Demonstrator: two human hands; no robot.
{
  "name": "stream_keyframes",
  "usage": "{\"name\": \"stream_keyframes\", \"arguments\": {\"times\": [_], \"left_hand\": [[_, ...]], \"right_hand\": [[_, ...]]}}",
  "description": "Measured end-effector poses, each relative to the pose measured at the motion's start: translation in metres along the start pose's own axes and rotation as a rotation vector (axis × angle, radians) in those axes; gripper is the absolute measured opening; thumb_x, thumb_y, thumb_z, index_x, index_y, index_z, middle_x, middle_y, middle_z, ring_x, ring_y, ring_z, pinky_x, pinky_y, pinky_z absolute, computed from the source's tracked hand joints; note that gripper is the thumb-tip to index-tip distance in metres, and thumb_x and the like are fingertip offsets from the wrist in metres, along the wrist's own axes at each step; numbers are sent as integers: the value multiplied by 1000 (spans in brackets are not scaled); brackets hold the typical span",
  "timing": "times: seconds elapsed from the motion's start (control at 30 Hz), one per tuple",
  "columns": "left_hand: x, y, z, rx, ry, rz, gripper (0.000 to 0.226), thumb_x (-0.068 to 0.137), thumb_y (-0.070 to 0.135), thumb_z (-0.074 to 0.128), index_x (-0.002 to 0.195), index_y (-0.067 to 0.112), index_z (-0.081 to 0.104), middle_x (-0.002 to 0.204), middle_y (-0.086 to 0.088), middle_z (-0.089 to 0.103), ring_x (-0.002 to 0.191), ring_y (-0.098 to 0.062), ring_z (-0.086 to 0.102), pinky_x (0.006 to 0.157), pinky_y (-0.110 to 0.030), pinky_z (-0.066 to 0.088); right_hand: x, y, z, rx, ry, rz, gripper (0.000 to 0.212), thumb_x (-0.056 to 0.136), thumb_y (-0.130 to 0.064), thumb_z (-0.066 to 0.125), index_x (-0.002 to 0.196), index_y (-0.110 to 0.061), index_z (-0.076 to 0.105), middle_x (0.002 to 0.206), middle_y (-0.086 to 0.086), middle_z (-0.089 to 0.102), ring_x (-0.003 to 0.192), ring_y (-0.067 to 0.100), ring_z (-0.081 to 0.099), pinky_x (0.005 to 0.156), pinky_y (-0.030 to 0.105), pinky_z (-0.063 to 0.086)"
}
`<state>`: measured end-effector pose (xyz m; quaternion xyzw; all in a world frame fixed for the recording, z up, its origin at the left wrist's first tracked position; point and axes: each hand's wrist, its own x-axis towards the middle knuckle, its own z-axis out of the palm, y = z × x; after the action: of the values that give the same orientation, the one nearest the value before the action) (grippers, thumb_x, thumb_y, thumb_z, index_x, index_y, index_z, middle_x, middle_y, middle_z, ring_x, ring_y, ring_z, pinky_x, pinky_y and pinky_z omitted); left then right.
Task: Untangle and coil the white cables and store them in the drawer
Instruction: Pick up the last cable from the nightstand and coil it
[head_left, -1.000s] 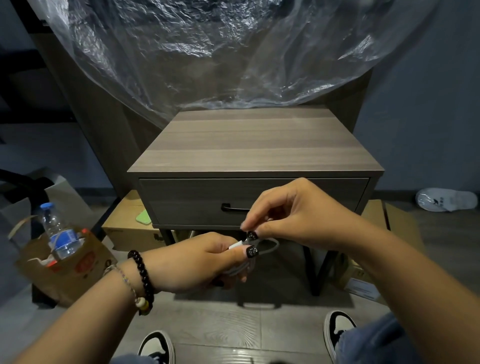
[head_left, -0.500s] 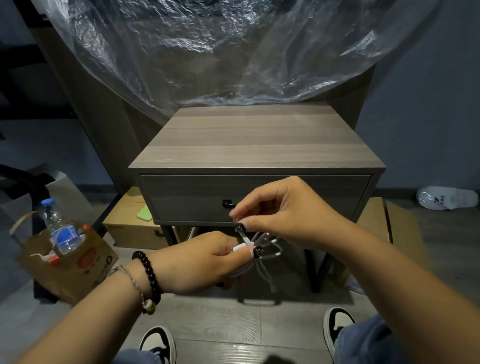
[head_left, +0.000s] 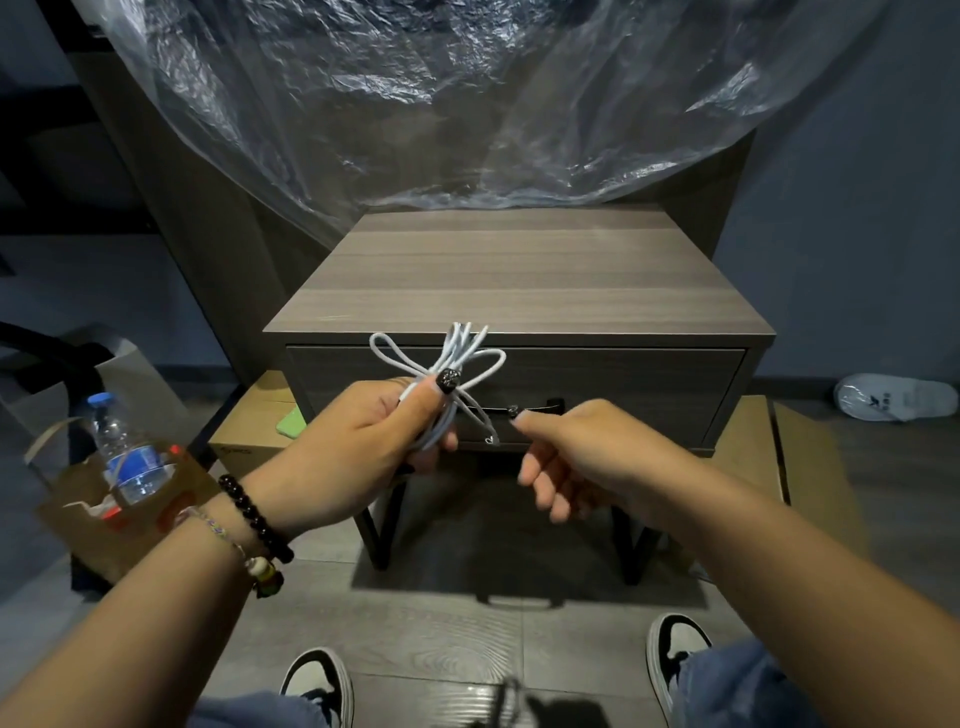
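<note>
My left hand (head_left: 363, 441) grips a bundled white cable (head_left: 457, 358) in front of the closed drawer (head_left: 649, 395) of a grey wooden nightstand (head_left: 519, 280). The cable's loops fan out above my thumb and one loose end hangs down to the right. My right hand (head_left: 576, 452) is apart from the cable, fingers loosely curled and holding nothing, with its fingertip close to the drawer's black handle (head_left: 550, 405).
A clear plastic sheet (head_left: 441, 104) hangs over the back of the nightstand. A paper bag with a water bottle (head_left: 122, 452) stands at left, cardboard boxes (head_left: 254, 431) lie under and beside the nightstand, and a white slipper (head_left: 893, 397) lies at far right.
My left hand has raised the cable bundle up in front of the drawer. My right hand has let go of the cable and moved right toward the drawer handle.
</note>
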<state>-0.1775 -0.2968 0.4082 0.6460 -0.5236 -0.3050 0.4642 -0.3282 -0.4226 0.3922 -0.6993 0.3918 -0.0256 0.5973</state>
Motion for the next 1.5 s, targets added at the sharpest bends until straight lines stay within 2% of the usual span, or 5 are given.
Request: {"name": "stream_keyframes", "arguments": {"times": [0.2,0.43,0.57,0.87,1.5], "left_hand": [[-1,-4,5,115,-167,-13,50,90,60,37,63,24,60,55,8,47,49,-4,40,48,-15,34],[-6,0,17,184,-345,-73,54,91,54,32,67,14,57,59,10,55,51,-2,45,52,-15,39],[-7,1,17,218,-385,-84,55,89,59,34,69,16,60,58,10,55,52,-2,46,53,-17,40],[-11,-8,36,383,-562,-161,47,96,55,32,73,20,53,75,-4,63,58,-5,52,65,-33,51],[-4,-16,41,247,-556,-202,55,86,71,36,71,24,62,77,-14,63,62,-18,50,57,-25,43]], "right_hand": [[14,10,12,414,-241,211,39,97,-39,47,83,-6,64,67,4,66,42,7,53,37,13,34],[31,11,6,511,-128,49,21,91,-3,52,76,-12,66,59,0,57,46,4,45,42,11,33],[34,8,-4,449,-153,-44,16,86,-3,59,81,-4,74,84,11,70,81,21,61,86,31,45],[23,7,-11,65,-116,-270,15,81,3,67,95,-3,67,70,5,65,58,11,59,52,20,45],[-7,7,-26,148,-286,-472,17,85,2,63,91,-7,75,95,18,72,81,19,67,72,23,55]]}}
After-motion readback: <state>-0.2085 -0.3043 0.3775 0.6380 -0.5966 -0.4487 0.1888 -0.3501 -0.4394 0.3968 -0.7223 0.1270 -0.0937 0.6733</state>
